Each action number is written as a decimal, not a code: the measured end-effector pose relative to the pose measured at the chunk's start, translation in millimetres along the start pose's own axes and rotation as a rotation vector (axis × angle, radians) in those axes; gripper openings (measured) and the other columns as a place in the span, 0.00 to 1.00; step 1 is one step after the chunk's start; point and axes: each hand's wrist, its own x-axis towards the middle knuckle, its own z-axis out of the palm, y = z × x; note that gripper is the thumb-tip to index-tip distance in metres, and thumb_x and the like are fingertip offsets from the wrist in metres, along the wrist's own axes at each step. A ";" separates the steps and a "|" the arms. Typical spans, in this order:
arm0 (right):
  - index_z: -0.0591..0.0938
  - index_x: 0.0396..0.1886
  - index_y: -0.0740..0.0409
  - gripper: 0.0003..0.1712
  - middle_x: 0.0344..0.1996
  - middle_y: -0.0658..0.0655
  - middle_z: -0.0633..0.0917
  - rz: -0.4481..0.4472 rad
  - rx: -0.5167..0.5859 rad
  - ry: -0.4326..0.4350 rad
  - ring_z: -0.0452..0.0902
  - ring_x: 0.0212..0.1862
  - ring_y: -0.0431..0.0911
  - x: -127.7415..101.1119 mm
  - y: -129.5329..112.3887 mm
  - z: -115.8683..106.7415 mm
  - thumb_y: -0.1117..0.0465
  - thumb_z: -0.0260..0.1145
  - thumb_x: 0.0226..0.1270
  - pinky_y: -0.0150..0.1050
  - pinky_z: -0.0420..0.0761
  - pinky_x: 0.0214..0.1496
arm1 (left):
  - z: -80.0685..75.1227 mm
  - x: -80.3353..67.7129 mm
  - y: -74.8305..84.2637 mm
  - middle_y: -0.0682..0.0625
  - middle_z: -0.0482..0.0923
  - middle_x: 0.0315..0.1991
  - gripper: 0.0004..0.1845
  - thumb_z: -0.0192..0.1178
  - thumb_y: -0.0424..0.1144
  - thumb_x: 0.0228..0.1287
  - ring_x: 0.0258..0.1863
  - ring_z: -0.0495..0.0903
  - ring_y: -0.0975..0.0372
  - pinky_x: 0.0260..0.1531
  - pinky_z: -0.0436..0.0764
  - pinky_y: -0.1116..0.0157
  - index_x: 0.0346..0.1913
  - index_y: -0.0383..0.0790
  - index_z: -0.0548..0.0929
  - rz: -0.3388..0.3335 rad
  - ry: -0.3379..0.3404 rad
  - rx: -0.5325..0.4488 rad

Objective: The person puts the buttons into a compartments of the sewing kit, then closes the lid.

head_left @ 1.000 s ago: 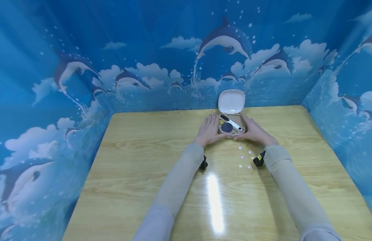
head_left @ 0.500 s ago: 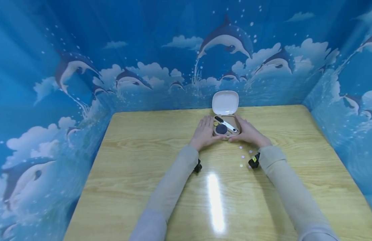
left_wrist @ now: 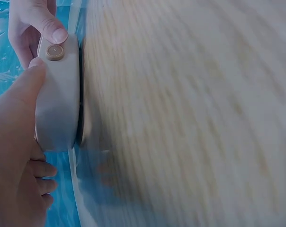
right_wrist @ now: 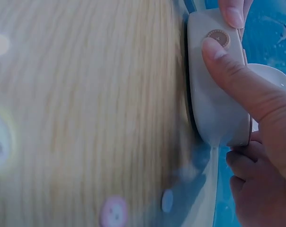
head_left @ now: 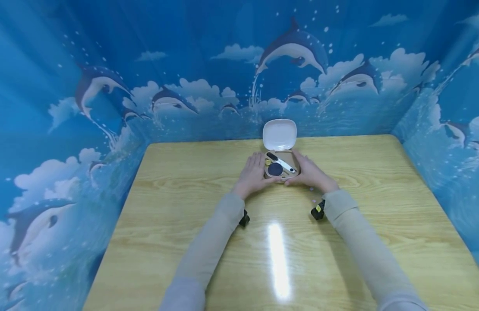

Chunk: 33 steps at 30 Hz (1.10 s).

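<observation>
1. Small beige case (head_left: 281, 166) on wooden table (head_left: 185, 224), toward the far edge, lid (head_left: 279, 134) raised upright.
2. Left hand (head_left: 253, 175) cupped against the case's left side, thumb on the front wall.
3. Right hand (head_left: 310, 174) cupped against the right side, thumb beside the round front button (right_wrist: 218, 37).
4. Inside: dark round pad (head_left: 275, 169), slim white-handled tool (head_left: 281, 162).
5. Buttons (right_wrist: 113, 211) loose on table near right wrist.
</observation>
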 end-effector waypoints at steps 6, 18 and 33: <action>0.45 0.81 0.54 0.76 0.73 0.68 0.62 -0.016 -0.001 -0.004 0.56 0.72 0.67 1.2 -8.5 10.3 0.47 0.86 0.39 0.66 0.47 0.76 | -0.9 -11.8 -6.8 0.33 0.44 0.78 0.61 0.48 0.76 0.61 0.78 0.41 0.45 0.77 0.40 0.56 0.78 0.29 0.44 0.006 0.011 -0.012; 0.45 0.80 0.62 0.76 0.75 0.69 0.56 -0.019 0.001 -0.013 0.52 0.75 0.64 -12.5 -30.3 23.6 0.48 0.85 0.41 0.58 0.40 0.79 | -4.2 -40.3 -10.1 0.32 0.42 0.78 0.61 0.48 0.76 0.62 0.78 0.40 0.44 0.77 0.40 0.54 0.77 0.28 0.44 -0.009 -0.011 -0.026; 0.44 0.80 0.63 0.79 0.76 0.69 0.54 -0.025 -0.007 0.019 0.52 0.74 0.64 -44.8 -43.7 48.4 0.46 0.86 0.38 0.58 0.40 0.79 | 1.8 -84.6 -5.0 0.32 0.40 0.78 0.62 0.46 0.77 0.61 0.78 0.40 0.44 0.77 0.39 0.55 0.77 0.28 0.43 -0.009 0.009 -0.051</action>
